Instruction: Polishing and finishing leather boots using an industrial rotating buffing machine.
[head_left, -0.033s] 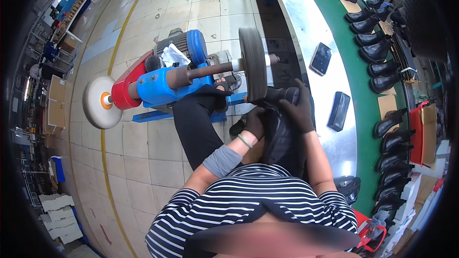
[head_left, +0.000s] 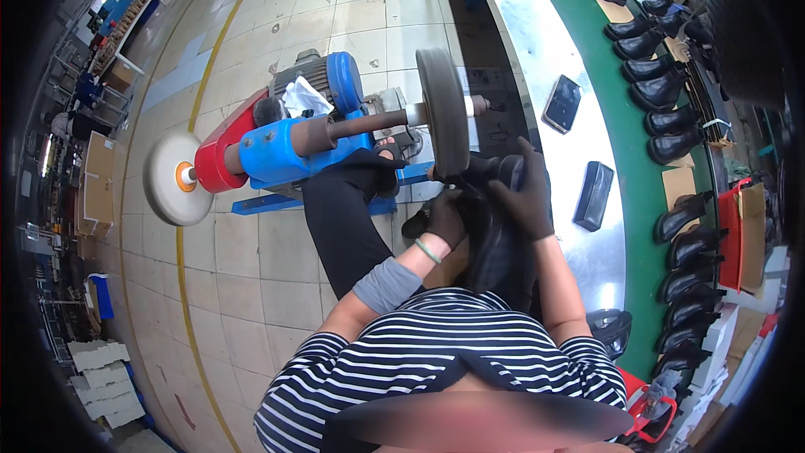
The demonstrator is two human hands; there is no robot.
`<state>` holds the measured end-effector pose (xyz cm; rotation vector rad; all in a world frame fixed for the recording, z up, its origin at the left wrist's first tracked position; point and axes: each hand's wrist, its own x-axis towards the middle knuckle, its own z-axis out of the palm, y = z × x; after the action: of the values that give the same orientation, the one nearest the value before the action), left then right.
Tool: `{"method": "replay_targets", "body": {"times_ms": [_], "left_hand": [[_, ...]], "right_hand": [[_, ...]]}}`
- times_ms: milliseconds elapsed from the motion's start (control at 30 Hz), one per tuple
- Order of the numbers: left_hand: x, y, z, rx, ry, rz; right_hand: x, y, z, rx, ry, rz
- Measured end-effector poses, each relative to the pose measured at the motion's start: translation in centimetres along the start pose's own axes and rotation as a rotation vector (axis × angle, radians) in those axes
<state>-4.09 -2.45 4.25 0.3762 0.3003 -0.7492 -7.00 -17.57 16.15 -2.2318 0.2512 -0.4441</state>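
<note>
I sit at a blue and red buffing machine on the floor. Both my hands wear black gloves and hold a black boot over my lap. Its upper end touches the lower rim of the grey buffing wheel. My left hand grips the boot from the left, just under the wheel. My right hand wraps over the boot's top on the right. A white disc wheel sits at the machine's other end, away from both hands.
To my right runs a steel table with a phone and a black case. Beyond it, a green conveyor carries several black boots. A red basket stands at the far right.
</note>
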Motion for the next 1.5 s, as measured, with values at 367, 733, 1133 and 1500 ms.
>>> {"method": "replay_targets", "body": {"times_ms": [367, 733, 1133, 1500], "left_hand": [[4.0, 1.2, -3.8, -0.124, -0.499, -0.174], [9.0, 0.7, -3.6, 2.021, -0.391, 1.115], [6.3, 2.6, -1.1, 2.288, -0.194, 0.807], [9.0, 1.8, -4.6, 1.81, -0.19, 0.739]], "right_hand": [[-4.2, -5.7, 2.9, -0.426, -0.175, -0.411], [-6.8, -3.0, 2.3, -0.567, -0.128, -0.067], [-0.6, 0.0, 1.7, -0.689, -0.337, -0.522], [-3.4, 5.2, -1.2, -0.821, -0.103, -0.641]]}}
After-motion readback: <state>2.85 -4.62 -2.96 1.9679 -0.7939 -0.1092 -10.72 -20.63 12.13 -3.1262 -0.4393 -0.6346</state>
